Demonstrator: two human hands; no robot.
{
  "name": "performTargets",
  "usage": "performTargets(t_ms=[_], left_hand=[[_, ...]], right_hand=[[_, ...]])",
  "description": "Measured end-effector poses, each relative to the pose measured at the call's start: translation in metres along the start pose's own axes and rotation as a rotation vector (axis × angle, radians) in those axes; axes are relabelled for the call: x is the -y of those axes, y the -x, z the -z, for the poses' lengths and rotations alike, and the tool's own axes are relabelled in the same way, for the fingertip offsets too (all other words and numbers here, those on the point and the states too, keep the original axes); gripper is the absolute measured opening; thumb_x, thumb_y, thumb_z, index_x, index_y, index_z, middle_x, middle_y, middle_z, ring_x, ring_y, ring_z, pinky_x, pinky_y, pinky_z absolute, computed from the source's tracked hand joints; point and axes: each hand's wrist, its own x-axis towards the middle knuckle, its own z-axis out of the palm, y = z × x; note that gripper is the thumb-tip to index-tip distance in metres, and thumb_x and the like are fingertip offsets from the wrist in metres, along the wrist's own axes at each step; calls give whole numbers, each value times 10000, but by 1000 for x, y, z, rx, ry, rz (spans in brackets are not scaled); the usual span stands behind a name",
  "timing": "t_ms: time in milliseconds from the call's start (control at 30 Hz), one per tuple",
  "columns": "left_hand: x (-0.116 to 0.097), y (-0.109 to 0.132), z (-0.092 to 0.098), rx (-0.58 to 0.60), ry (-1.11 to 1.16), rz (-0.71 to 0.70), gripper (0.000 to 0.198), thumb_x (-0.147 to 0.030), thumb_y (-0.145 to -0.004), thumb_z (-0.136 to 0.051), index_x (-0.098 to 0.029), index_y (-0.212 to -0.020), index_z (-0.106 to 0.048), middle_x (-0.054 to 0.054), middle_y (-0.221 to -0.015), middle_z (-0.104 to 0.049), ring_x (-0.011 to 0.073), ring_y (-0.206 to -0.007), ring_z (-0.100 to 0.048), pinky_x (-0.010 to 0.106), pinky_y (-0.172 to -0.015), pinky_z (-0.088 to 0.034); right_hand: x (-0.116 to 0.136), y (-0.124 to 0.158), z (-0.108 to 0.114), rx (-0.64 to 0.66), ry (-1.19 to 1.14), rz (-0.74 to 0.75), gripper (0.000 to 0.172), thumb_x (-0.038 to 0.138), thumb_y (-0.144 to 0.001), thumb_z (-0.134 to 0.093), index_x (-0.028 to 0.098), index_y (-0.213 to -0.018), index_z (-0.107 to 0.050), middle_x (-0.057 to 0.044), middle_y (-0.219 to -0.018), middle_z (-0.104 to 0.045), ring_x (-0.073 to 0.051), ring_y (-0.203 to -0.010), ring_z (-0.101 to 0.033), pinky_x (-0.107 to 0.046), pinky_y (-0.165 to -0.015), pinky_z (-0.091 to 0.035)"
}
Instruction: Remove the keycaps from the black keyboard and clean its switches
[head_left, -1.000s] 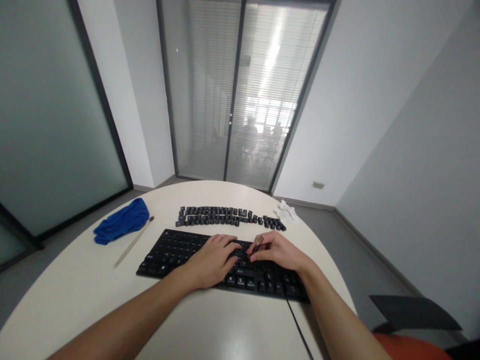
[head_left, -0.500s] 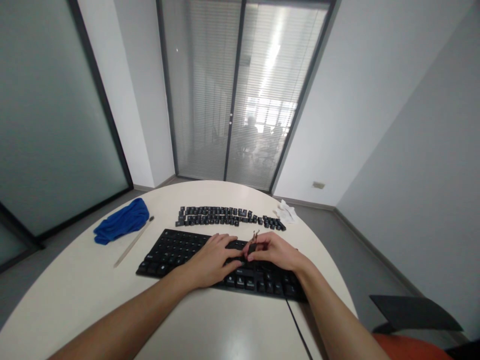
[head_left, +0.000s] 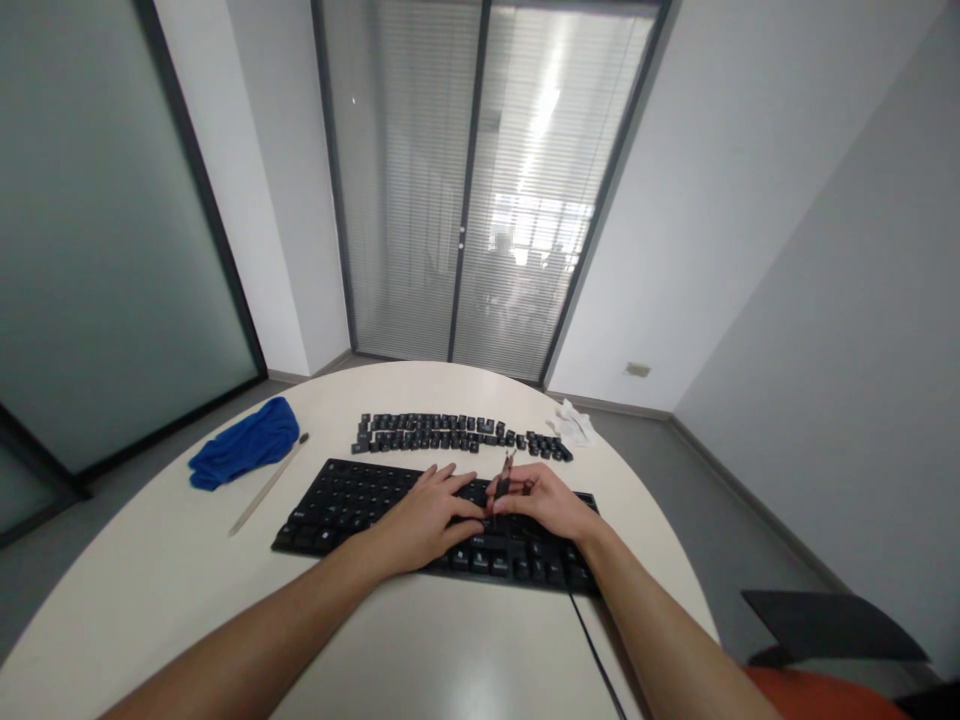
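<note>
A black keyboard (head_left: 352,500) lies on the round white table (head_left: 150,580) in front of me. My left hand (head_left: 420,515) rests flat on its middle keys, fingers stretched out. My right hand (head_left: 544,500) is closed in a pinch on a thin dark keycap puller (head_left: 502,480) that stands upright over the keys, its wire end pointing up. Beyond the keyboard, several loose black keycaps (head_left: 450,432) lie in rows on the table.
A blue cloth (head_left: 244,442) and a long thin brush (head_left: 266,485) lie at the left. A crumpled white tissue (head_left: 574,422) sits at the far right edge. The keyboard's cable (head_left: 596,650) runs toward me. An orange chair (head_left: 825,690) is at lower right.
My right hand has raised the puller from lying low over the keys to standing upright, and moved slightly away from me. My left hand's fingers have spread a little.
</note>
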Motion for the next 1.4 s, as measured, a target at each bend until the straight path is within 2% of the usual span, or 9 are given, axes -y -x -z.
performTargets(t_ms=[100, 233, 533, 700, 833, 967, 1133, 1267, 1400], left_hand=[[0, 0, 0, 2, 5, 14, 256, -424, -955, -534, -367, -1145, -696, 23, -1482, -473, 351, -1404, -349, 598, -1144, -215], [-2, 1, 1, -10, 30, 27, 255, -414, -962, -526, -361, -1144, -695, 22, -1485, -470, 344, -1415, -331, 595, -1150, -202], [2, 1, -3, -53, 80, 22, 280, -465, -913, -591, -324, -1123, -709, 42, -1474, -480, 360, -1419, -312, 613, -1148, -192], [3, 0, -4, -86, 115, 6, 226, -378, -933, -581, -304, -1106, -706, 31, -1454, -506, 339, -1426, -306, 590, -1156, -194], [1, -2, -4, -152, 191, 3, 141, -269, -917, -594, -255, -1008, -700, 25, -1329, -622, 290, -1410, -340, 508, -1147, -274], [0, -3, -3, -177, 287, 31, 93, -219, -898, -586, -224, -939, -668, 51, -1211, -681, 265, -1341, -431, 452, -1104, -345], [-2, -4, 5, -176, 400, 94, 120, -273, -892, -571, -190, -859, -651, 86, -1125, -681, 247, -1108, -593, 388, -1001, -424], [-4, -6, 11, -117, 586, 136, 206, -324, -910, -536, -176, -868, -674, 73, -1005, -696, 220, -985, -625, 342, -926, -454], [-5, -6, 12, -101, 652, 163, 240, -368, -906, -544, -164, -898, -669, 69, -990, -716, 208, -939, -630, 325, -890, -453]], right_hand=[[1, -1, 1, -85, -30, 51, 257, 340, -694, -828, 160, -851, -735, -41, -792, -755, -191, -770, -705, -310, -746, -543], [0, -3, 1, -52, -4, 20, 270, 318, -684, -838, 162, -882, -743, -33, -774, -756, -186, -741, -703, -309, -731, -544], [-5, -1, 4, -96, -12, 28, 257, 304, -653, -860, 169, -844, -754, -29, -773, -764, -184, -724, -711, -307, -720, -555], [-6, 0, 8, -153, -40, 73, 277, 314, -658, -859, 172, -858, -730, -30, -788, -764, -182, -735, -717, -320, -746, -562], [-4, 0, 10, -193, 10, 125, 275, 337, -676, -847, 173, -854, -716, -23, -741, -748, -179, -699, -706, -316, -711, -557], [-2, 0, 12, -232, 103, 195, 241, 332, -691, -840, 174, -821, -712, -30, -748, -746, -166, -678, -689, -289, -664, -535], [-2, -2, 10, -295, 18, 182, 282, 352, -699, -835, 185, -833, -650, -13, -718, -737, -150, -656, -696, -259, -631, -537], [0, -2, 8, -295, -9, 137, 338, 382, -705, -829, 188, -850, -594, -15, -722, -736, -159, -690, -721, -260, -653, -557], [1, -1, 8, -288, 21, 122, 365, 403, -702, -824, 187, -848, -569, -8, -724, -729, -165, -666, -725, -267, -638, -563]])
